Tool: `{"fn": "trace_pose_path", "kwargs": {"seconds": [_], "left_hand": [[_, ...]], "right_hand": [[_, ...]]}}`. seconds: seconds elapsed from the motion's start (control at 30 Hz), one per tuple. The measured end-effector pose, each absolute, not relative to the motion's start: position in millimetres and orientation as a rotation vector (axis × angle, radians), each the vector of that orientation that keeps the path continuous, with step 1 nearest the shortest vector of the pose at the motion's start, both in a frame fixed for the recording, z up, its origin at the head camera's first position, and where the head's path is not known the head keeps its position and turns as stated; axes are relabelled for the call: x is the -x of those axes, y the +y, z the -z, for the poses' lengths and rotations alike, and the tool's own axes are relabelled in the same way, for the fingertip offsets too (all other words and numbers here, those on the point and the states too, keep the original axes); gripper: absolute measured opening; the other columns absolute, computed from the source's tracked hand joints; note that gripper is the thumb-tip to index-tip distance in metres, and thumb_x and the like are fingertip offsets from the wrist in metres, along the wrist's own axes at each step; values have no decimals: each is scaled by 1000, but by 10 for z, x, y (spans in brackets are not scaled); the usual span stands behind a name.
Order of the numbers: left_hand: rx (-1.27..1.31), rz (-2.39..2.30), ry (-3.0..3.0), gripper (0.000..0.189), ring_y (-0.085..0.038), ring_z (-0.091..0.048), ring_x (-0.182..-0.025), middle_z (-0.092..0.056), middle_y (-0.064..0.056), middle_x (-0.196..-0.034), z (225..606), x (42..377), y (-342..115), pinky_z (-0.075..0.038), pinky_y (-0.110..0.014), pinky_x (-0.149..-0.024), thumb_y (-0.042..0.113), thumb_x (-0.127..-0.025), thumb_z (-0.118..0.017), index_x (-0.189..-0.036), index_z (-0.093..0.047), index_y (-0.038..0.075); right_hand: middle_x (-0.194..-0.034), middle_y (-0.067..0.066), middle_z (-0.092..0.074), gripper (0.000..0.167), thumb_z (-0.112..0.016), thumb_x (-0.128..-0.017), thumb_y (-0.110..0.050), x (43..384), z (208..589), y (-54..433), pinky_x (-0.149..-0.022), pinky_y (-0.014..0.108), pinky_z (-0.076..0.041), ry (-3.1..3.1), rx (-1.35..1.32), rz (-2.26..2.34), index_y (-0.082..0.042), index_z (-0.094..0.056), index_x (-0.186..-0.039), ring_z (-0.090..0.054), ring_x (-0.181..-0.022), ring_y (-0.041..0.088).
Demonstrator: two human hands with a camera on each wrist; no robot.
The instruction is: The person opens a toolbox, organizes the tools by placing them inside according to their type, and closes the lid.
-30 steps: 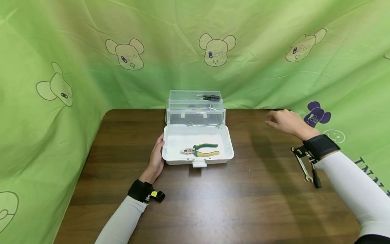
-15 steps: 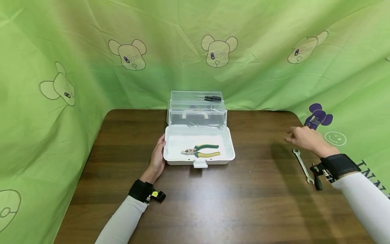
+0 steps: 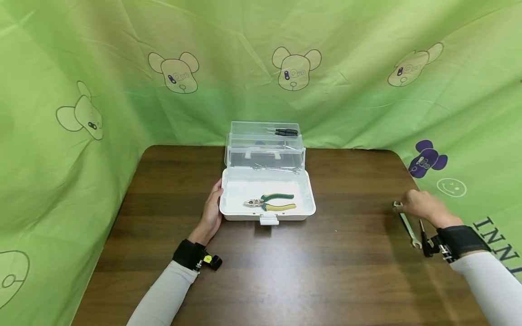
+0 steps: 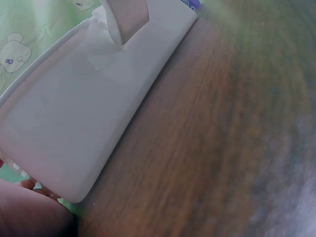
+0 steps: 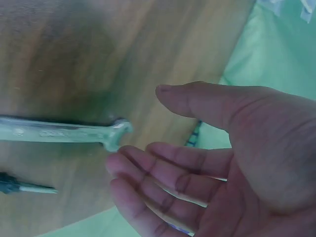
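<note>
**Loose wrench, right side of desk: pick-up pending**

Wrench (image 5: pixel 59 132), metal, one: lying on the desk (image 3: pixel 310 271) near its right edge, well apart from the toolbox (image 3: pixel 293 218).

Right grip (image 3: pixel 426 207), bare hand: hovering at the wrench's far end, holding nothing. Thumb is standing well apart from loosely bent fingers; the fingertips are sitting just beside the wrench end, contact uncertain.

Screwdriver (image 3: pixel 426 241), black handle, one: lying beside the wrench, partly hidden by the wrist gear.

Toolbox, white, clear trays raised behind: standing on the desk. Left grip (image 3: pixel 210 211) is holding its left end, thumb seemingly lying at the rim, fingers lying along the end wall.

Contents: pliers (image 3: pixel 265 207), green and yellow handles, lying in the base; second wrench (image 3: pixel 277 168) resting in the lowest tray; slim screwdrivers (image 3: pixel 285 132) resting in the top tier.

Step in hand, as judged: picking up the loose wrench, apparently for stowing. The next move is calling for closing thumb and fingers on the wrench end and lifting without catching the screwdriver, while the left grip is steadying the toolbox.
</note>
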State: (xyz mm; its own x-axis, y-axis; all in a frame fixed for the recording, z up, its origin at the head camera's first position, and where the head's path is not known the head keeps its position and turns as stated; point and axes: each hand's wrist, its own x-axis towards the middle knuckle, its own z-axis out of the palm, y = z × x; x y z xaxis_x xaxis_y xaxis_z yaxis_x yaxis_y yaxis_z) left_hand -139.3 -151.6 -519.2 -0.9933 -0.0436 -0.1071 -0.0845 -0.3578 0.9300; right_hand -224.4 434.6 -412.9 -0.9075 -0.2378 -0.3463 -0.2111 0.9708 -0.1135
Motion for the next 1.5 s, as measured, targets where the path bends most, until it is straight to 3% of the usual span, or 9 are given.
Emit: {"fn": "trace_pose_path", "kwargs": {"seconds": [0.2, 0.77, 1.1, 1.33, 1.5], "left_hand": [[175, -2570, 1758, 57, -23, -15, -160, -18, -10, -176, 5179, 1382, -1509, -13, -45, -129, 18, -114, -26, -169, -19, 6], [161, -2556, 1767, 57, -22, -15, -160, -18, -9, -176, 5192, 1373, -1504, -13, -45, -129, 19, -114, -26, -169, -19, 7], [161, -2559, 1755, 57, -21, -14, -160, -17, -8, -176, 5204, 1385, -1509, -13, -45, -129, 20, -114, -26, -169, -19, 8], [159, -2561, 1754, 58, -22, -13, -161, -16, -9, -176, 5193, 1381, -1502, -12, -45, -129, 20, -114, -26, -170, -18, 7], [171, -2581, 1745, 57, -22, -14, -160, -18, -10, -176, 5175, 1389, -1497, -12, -44, -129, 18, -114, -26, -169, -19, 6]], "right_hand": [[-66, 3, -50, 43, -79, -88, -35, 2166, 4238, 4401, -53, 45, -44, 2763, 267, 143, -18, -46, -64, -57, -65, 29], [-65, -4, -37, 46, -77, -89, -31, 2107, 4393, 4456, -55, 37, -34, 2743, 191, 189, -23, -40, -64, -45, -62, 21], [-73, 12, -55, 42, -78, -89, -28, 2125, 4425, 4496, -62, 56, -50, 2769, 120, 149, -18, -46, -64, -59, -70, 36], [-84, 37, -64, 29, -78, -83, -18, 2129, 4471, 4524, -67, 67, -52, 2853, 121, 186, -8, -56, -66, -64, -78, 60], [-82, 36, -64, 30, -80, -83, -16, 2133, 4506, 4521, -68, 68, -51, 2902, 121, 217, -7, -57, -66, -62, -80, 62]]}}
